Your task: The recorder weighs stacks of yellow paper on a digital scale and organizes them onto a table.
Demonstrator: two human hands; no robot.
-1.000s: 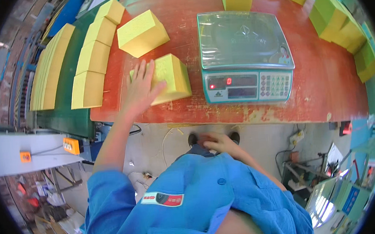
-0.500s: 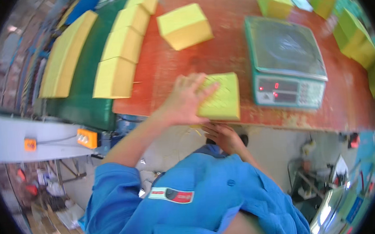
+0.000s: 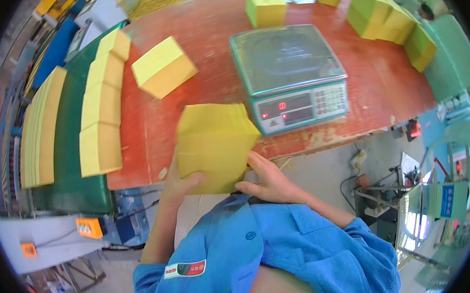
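Observation:
A thick stack of yellow paper [image 3: 213,142] is tilted up in front of me at the near edge of the red table [image 3: 214,77]. My left hand [image 3: 177,180] grips its left side, thumb on the near face and fingers hidden behind. On the lower right side my right hand [image 3: 269,181] holds the stack, its fingers at the edge. Just right of the stack stands a digital scale [image 3: 289,61] with a bare metal pan and lit red digits. Another yellow paper stack [image 3: 164,68] rests alone beyond my left hand.
Several yellow stacks [image 3: 97,110] line the edge of a green strip [image 3: 72,117] at left, with a longer row [image 3: 43,132] beyond it. More stacks [image 3: 381,16] are at the far right, and one stack [image 3: 265,7] stands behind the scale. An orange socket box [image 3: 90,228] is at lower left.
My right hand has come up from below the table edge onto the paper stack. The stack, earlier flat under my left hand, is now tilted up between both hands. The view has shifted right.

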